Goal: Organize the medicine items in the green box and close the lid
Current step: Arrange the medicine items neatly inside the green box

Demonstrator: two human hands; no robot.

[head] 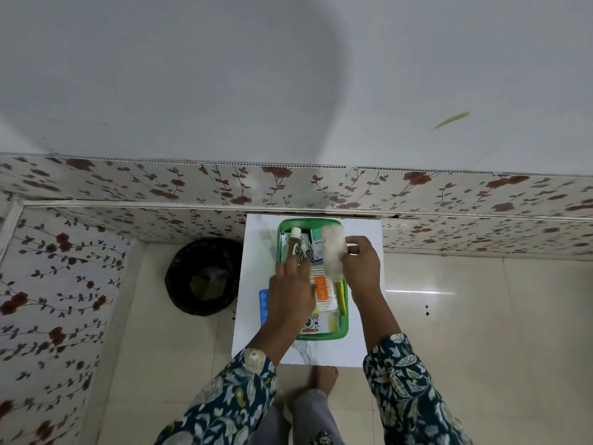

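Two hands work over a green box [344, 322] that sits lidless on a white board [256, 252] on the tiled floor, close to a flower-patterned wall. Furthest left stands a black bin [202, 277], just beside the board's left edge. Next, a blue blister pack [263, 306] lies on the board, touching the box's left wall and partly hidden under the left wrist. The left hand [290, 292] reaches into the box's left half with its fingers curled down among the items; whether it grips anything I cannot tell. Just beyond its fingertips a clear bottle [294, 244] with a white cap lies in the far left part of the box, with a small dark-labelled tube beside it. In the middle of the box lies a pack of cotton swabs [321, 292] with an orange label, and nearer the person a white carton [313, 326] with a cartoon print. A white-and-green carton [317, 248] stands at the far end. Right of it, the right hand [361, 268] pinches a wad of cotton wool [333, 252] in clear wrap, held over the box's right side. Yellow-green packets [341, 298] stand along the right wall. Both arms wear dark floral sleeves [414, 390].
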